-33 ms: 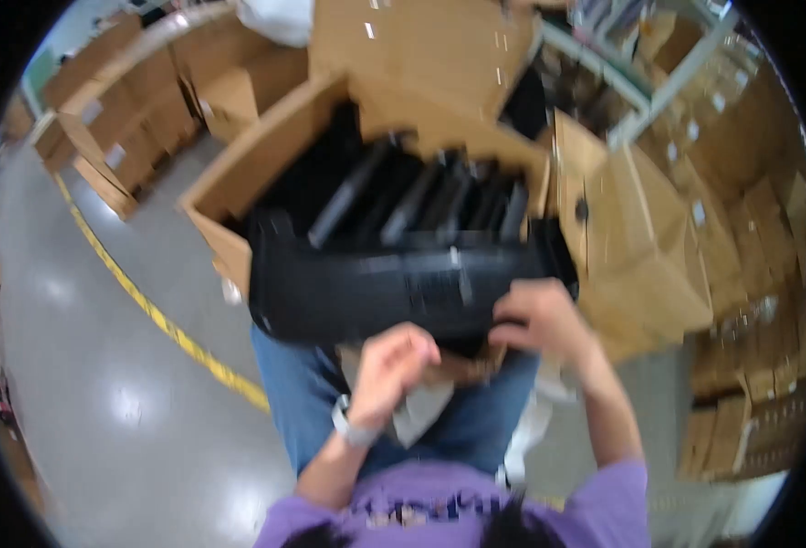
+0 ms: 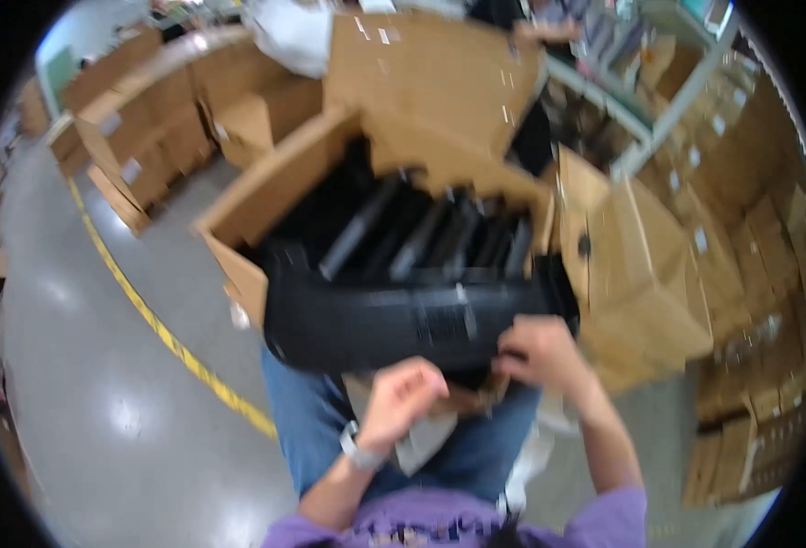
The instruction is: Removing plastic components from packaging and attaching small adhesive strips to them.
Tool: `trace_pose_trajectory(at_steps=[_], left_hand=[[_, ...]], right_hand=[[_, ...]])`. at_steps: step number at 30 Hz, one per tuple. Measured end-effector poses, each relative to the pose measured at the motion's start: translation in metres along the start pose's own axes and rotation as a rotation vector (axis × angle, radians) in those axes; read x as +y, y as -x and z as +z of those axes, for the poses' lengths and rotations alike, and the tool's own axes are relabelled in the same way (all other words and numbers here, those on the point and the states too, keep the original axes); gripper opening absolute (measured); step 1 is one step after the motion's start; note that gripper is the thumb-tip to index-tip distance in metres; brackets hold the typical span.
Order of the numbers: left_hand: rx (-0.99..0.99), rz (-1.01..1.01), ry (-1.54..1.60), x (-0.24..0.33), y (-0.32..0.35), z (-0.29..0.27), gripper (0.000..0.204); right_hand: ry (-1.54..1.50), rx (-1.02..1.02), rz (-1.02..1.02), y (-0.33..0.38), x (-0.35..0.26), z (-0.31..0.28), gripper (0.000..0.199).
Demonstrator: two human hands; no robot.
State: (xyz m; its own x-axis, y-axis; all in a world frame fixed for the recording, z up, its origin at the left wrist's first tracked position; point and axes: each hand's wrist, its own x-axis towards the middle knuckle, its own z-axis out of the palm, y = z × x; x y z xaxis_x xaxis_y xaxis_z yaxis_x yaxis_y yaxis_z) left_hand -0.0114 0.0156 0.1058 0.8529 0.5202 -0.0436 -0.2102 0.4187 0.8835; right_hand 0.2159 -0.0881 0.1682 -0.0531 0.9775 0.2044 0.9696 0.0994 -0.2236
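Observation:
A long black plastic panel (image 2: 366, 329) with rounded corners lies across the near side of an open cardboard box (image 2: 239, 205), above my knees. My left hand (image 2: 401, 402), with a pale band at the wrist, is closed just below the panel's near edge, thumb and fingers curled together. Whatever it may hold is too blurred to see. At the panel's near right part, my right hand (image 2: 544, 354) has its fingers bent in a pinch against the edge. Its fingertips are blurred. Inside the box stand several black parts (image 2: 426, 233) in a slanted row.
A taped carton (image 2: 640, 274) stands close on the right, with stacked cartons (image 2: 750, 301) beyond. More open boxes (image 2: 157, 110) line the far left. Yellow tape (image 2: 170, 342) runs along the grey floor. Behind the box are a metal rack (image 2: 640, 151) and a white bag (image 2: 289, 36).
The whole scene sits slightly lower and further right in the picture. Both hands keep nearly the same places beside the black panel.

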Motion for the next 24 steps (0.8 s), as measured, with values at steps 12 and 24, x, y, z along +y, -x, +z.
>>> trace_pose_trajectory(at_steps=[12, 24], left_hand=[[-0.375, -0.212, -0.041, -0.042, -0.009, 0.002, 0.02], [-0.638, -0.356, -0.26, -0.073, -0.024, 0.004, 0.02]], right_hand=[[0.307, -0.108, -0.181, -0.007, -0.019, 0.001, 0.027], [0.537, 0.287, -0.188, -0.059, 0.026, -0.103, 0.028]])
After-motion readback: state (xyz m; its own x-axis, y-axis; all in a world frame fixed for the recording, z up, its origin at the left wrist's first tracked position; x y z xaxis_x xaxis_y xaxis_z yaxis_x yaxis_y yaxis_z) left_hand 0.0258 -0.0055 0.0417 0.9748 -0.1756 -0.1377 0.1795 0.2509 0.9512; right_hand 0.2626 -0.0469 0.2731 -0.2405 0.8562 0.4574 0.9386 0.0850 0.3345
